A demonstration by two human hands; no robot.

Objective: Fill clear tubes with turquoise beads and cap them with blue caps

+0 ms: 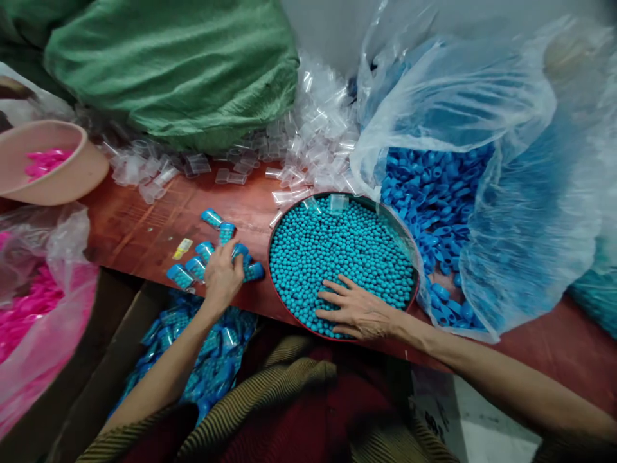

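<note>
My right hand (359, 310) lies with spread fingers on the blue beads (332, 251) that fill a round, dark-red-rimmed tray (271, 273). It holds nothing. My left hand (224, 273) is curled at the small clear containers of blue beads on the table, thumb and fingers closed around one container (240, 251); the palm hides part of it. Nearby are another filled container (226, 233) just beyond the fingertips, one at the far side (211, 218) and one at the left (180, 275). Two empty clear tubes lie on the beads at the tray's far edge, one a short wide tube (339, 203).
Clear empty tubes (318, 122) are heaped behind the tray, beside a green sack (178, 71). A plastic bag of blue caps (434, 193) lies at right. Pink pieces sit in a basin (91, 167) and a bag (29, 315) at left. Filled containers (212, 354) are piled below the red-brown table's edge (139, 247).
</note>
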